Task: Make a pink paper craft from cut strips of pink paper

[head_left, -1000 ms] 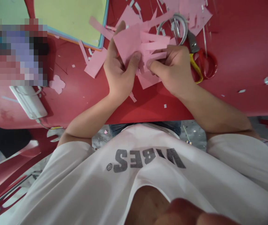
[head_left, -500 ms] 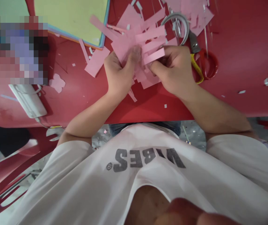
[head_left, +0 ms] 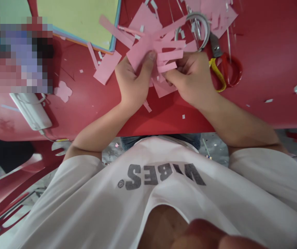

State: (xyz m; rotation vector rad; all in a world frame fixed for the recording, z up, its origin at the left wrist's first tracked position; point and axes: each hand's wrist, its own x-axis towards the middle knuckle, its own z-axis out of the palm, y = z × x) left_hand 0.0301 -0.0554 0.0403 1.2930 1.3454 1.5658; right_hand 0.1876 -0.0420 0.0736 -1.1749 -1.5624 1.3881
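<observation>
Fingers [head_left: 150, 57] of both hands are closed: the left hand [head_left: 131, 83] and right hand [head_left: 189, 77] pinch a fringed pink paper sheet [head_left: 141, 53] between thumbs and fingertips, just above the red table [head_left: 267, 34]. Yellow-and-red-handled scissors [head_left: 222, 72] lie at the right hand's three o'clock — a stack of green card [head_left: 78, 20] sits at ten o'clock.
</observation>
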